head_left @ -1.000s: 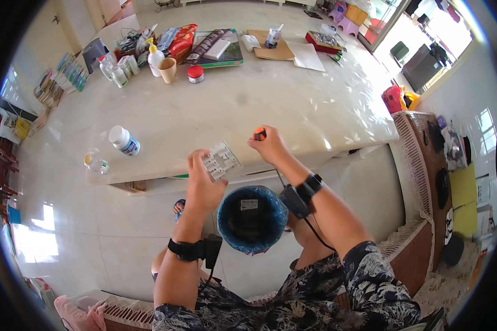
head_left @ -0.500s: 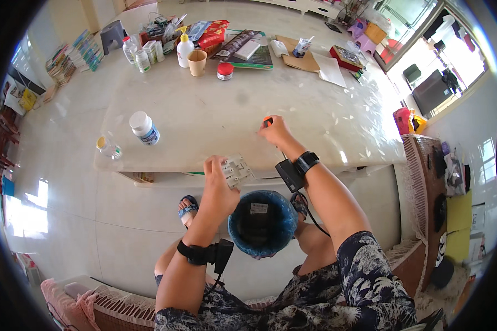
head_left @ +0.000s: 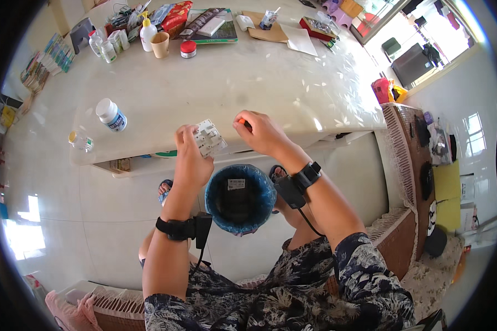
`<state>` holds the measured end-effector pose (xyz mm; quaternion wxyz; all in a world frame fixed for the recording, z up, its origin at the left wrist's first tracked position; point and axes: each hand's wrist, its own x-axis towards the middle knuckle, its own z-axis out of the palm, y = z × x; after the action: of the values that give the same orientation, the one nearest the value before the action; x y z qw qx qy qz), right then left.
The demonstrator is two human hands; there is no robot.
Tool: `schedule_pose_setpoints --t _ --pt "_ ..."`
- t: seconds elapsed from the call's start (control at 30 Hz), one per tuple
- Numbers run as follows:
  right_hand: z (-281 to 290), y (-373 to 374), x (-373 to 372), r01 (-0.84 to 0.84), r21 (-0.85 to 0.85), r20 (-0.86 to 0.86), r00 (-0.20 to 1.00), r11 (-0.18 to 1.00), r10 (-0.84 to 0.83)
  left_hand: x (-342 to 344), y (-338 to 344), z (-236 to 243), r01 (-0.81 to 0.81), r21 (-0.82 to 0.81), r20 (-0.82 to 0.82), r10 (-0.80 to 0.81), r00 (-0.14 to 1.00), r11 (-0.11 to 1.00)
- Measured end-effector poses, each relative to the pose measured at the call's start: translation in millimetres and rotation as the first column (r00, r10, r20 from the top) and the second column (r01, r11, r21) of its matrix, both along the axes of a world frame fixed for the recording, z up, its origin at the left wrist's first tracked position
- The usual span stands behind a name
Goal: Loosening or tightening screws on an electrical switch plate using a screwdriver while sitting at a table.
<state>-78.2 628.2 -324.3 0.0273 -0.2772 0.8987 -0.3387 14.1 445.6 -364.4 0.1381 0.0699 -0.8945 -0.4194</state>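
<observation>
My left hand (head_left: 192,160) is closed on the edge of a white wall switch plate (head_left: 209,139), its moulded back with small terminals turned up. To the right of it my right hand (head_left: 262,132) is closed round a small tool with an orange-and-black handle (head_left: 244,123), which looks like a screwdriver. Most of that tool is hidden by the fingers. The two hands are apart, near the table's front edge. Below them, between my legs, stands a bin (head_left: 241,198) lined with a blue bag; its inside is dark, with a pale label.
On the marble-like table (head_left: 165,99) a white tub (head_left: 111,115) and a clear bottle with a yellow cap (head_left: 80,141) stand at the left. Along the back are a pump bottle (head_left: 148,34), a paper cup (head_left: 160,45), a red-lidded jar (head_left: 188,49), and books.
The view has shifted, so the table and bin sit further left and higher. My right hand has come down closer to the switch plate, still gripping the orange-and-black tool.
</observation>
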Motion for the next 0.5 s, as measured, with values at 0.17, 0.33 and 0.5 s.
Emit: schedule_pose_setpoints --t 0.17,0.33,0.5 --pt "-12 7 5 -0.054 -0.06 0.124 0.99 0.997 0.061 -9 7 -7 0.011 -0.013 0.033 -0.011 0.999 1.0" --pt "-17 10 0 -0.108 0.099 0.155 0.984 0.989 0.092 -14 8 -7 0.016 -0.05 0.046 -0.014 0.999 0.999" --pt "-7 11 9 -0.011 0.057 0.284 0.959 0.998 -0.006 -15 6 -7 0.009 -0.023 0.041 -0.008 0.999 1.0"
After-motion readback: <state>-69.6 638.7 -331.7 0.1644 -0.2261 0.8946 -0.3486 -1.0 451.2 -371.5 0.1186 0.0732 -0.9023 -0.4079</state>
